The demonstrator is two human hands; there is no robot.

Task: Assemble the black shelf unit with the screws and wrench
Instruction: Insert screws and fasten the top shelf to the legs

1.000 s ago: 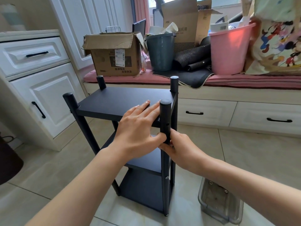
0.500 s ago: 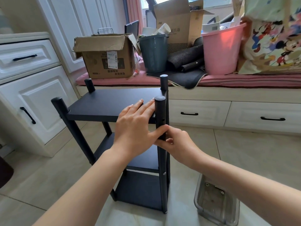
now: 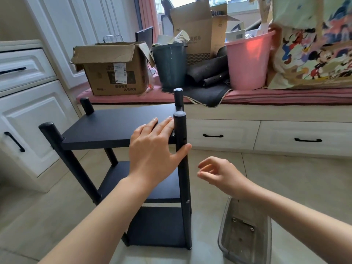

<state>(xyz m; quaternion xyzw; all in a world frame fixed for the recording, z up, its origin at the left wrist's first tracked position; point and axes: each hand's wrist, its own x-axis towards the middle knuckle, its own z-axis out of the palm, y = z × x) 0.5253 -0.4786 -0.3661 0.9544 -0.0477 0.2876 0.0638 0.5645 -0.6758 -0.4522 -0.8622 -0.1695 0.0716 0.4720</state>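
The black shelf unit (image 3: pixel 118 130) is seen upright on the tiled floor, near the window bench. The left hand (image 3: pixel 152 149) is laid flat on the top board, fingers straight, the thumb touching the near right post (image 3: pixel 182 149). The right hand (image 3: pixel 219 174) is held just right of the post, fingers loosely curled, nothing gripped. A clear plastic tray (image 3: pixel 245 235) is seen below it.

Head-worn view — forward, downward, close

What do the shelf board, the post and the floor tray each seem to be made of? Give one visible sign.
Shelf board: probably laminated wood, matte black, flat with square edges.
Post: likely painted metal tube, round, capped, with drilled holes.
Tray: clear plastic, since the floor shows through it.
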